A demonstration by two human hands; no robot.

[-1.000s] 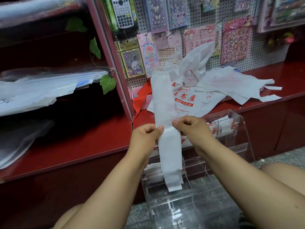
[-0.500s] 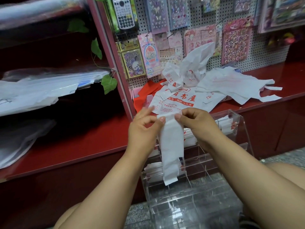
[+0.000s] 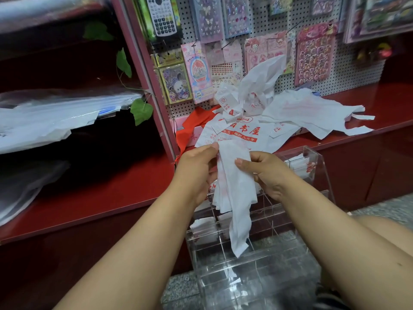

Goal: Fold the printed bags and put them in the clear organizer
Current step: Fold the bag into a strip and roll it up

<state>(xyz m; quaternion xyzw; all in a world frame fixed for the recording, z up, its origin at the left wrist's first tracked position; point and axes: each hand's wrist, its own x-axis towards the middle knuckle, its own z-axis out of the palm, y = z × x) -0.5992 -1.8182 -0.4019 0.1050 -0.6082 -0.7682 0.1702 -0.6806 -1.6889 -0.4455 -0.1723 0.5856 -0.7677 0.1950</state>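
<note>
The flat printed bag (image 3: 242, 133) lying on the red counter (image 3: 380, 113) carries large red characters, of which "布屋" can be read; a character before them is partly covered. Beneath them runs a red banner with white characters too small to make out. Small red square marks and short columns of red print sit at the bag's edges and on the crumpled bag strips (image 3: 228, 104) behind it, all illegible. The calculator (image 3: 162, 15) hanging on the pegboard (image 3: 257, 41) shows keys whose labels are blurred.
</note>
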